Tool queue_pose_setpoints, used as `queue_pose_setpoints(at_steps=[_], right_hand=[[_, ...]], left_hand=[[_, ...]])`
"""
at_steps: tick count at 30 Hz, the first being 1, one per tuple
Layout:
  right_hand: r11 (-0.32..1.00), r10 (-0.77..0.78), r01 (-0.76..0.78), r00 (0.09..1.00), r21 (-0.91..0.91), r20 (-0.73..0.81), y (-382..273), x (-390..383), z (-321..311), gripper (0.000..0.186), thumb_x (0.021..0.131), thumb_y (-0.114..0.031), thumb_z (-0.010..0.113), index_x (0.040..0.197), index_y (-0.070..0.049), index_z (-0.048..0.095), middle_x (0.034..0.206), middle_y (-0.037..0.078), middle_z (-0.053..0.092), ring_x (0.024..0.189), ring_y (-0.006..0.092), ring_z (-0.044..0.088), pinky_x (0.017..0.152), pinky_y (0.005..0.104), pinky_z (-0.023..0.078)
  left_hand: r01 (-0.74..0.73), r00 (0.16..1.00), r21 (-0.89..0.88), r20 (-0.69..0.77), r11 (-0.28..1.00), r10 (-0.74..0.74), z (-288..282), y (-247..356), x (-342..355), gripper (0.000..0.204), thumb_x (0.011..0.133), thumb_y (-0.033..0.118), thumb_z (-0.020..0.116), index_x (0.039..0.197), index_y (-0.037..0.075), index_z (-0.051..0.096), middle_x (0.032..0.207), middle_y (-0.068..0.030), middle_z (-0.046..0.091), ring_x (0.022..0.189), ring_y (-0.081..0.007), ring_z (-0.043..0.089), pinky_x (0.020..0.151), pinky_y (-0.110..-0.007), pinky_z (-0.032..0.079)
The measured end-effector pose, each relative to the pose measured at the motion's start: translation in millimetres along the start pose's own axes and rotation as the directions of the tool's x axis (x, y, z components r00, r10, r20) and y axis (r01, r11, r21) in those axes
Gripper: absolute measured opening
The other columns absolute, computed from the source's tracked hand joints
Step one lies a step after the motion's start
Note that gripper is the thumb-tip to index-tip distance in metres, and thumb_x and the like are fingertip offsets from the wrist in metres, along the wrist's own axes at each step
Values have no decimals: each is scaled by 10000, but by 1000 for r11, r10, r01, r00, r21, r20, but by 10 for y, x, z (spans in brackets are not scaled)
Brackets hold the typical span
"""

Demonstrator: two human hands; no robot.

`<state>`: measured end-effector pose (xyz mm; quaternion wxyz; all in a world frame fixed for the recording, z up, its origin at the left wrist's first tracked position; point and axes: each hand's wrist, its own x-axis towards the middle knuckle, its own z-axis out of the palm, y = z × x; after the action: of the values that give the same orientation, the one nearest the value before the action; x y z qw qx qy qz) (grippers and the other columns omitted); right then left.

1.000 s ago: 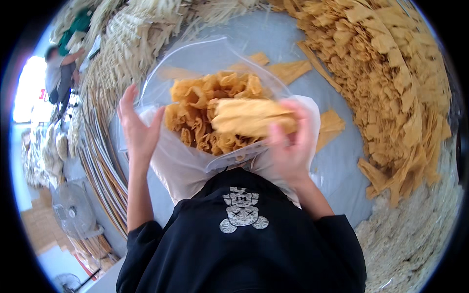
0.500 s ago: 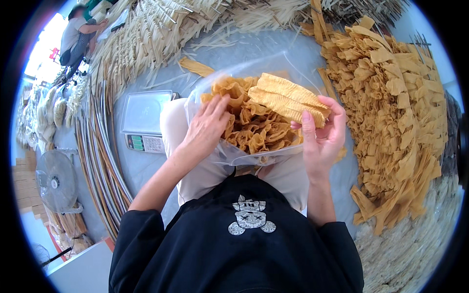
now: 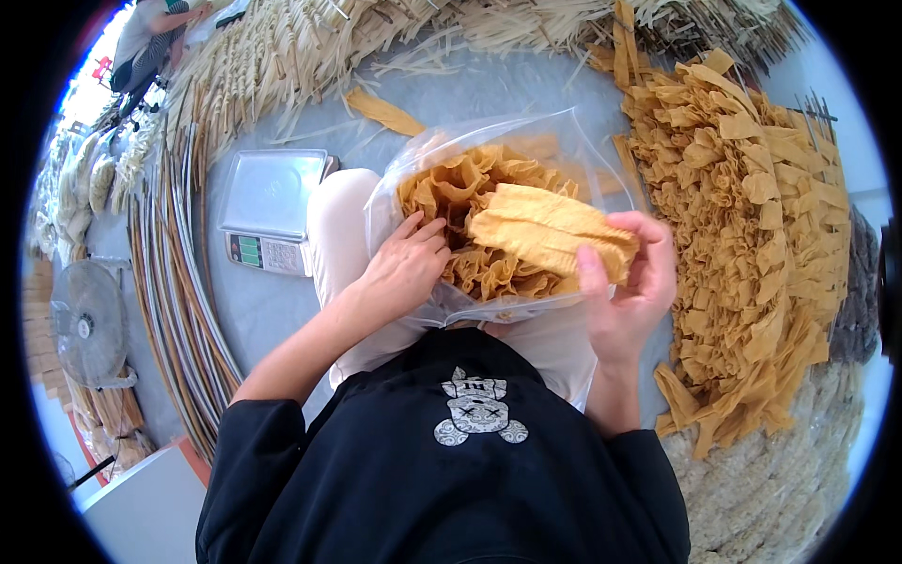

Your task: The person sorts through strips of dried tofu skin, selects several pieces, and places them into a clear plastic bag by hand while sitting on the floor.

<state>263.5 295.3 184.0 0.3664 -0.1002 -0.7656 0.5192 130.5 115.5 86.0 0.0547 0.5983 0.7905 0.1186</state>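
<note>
On my lap sits a clear plastic bag stuffed with ruffled yellow sheets. My right hand grips a folded yellow bundle at its right end; its long axis runs left-right across the bag mouth. My left hand rests loosely curled, fingers pressing the ruffles inside, just left of the bundle. A scale lies far left.
</note>
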Motion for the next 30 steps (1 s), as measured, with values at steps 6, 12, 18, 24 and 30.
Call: queue_pose_setpoints(at_steps=[6, 12, 18, 24, 30], right_hand=[[992, -21, 64, 934, -111, 357, 118, 1, 175, 294, 759, -30, 653, 1029, -18, 538, 916, 130, 577, 827, 281, 593, 723, 322, 465], [984, -33, 120, 854, -134, 519, 385, 42, 378, 291, 787, -1, 614, 1065, -27, 528, 938, 139, 567, 796, 316, 577, 699, 344, 461], [998, 41, -16, 914, -63, 405, 419, 77, 464, 285, 781, 19, 604, 1054, -21, 537, 939, 142, 570, 798, 315, 580, 699, 344, 467], [930, -20, 166, 914, -328, 406, 428, 138, 360, 300, 756, 57, 565, 1045, -22, 551, 912, 136, 559, 806, 322, 575, 701, 366, 471], [841, -64, 356, 813, -408, 579, 260, 124, 361, 323, 738, 39, 534, 1054, -28, 555, 913, 127, 540, 834, 302, 575, 706, 362, 482]], left_hand=[[4, 998, 71, -63, 997, 1, 52, 29, -23, 138, 708, 67, 518, 794, -4, 600, 918, -157, 609, 1141, -281, 495, 1035, -427, 310], [16, 996, 42, -91, 999, -12, 58, 18, -35, 113, 702, 70, 517, 743, -1, 594, 853, -152, 603, 1105, -291, 514, 1002, -415, 342], [29, 994, 41, -105, 999, -24, 61, 46, -21, 106, 691, 69, 525, 722, -3, 596, 828, -153, 603, 1088, -300, 525, 986, -402, 355], [51, 990, 13, -135, 999, -49, 82, 28, -69, 100, 684, 70, 537, 714, -3, 598, 820, -150, 606, 1079, -293, 530, 961, -397, 365], [43, 998, -1, -46, 999, -43, 31, 52, 10, 137, 701, 82, 533, 783, -2, 605, 931, -143, 598, 1092, -272, 501, 942, -382, 364]])
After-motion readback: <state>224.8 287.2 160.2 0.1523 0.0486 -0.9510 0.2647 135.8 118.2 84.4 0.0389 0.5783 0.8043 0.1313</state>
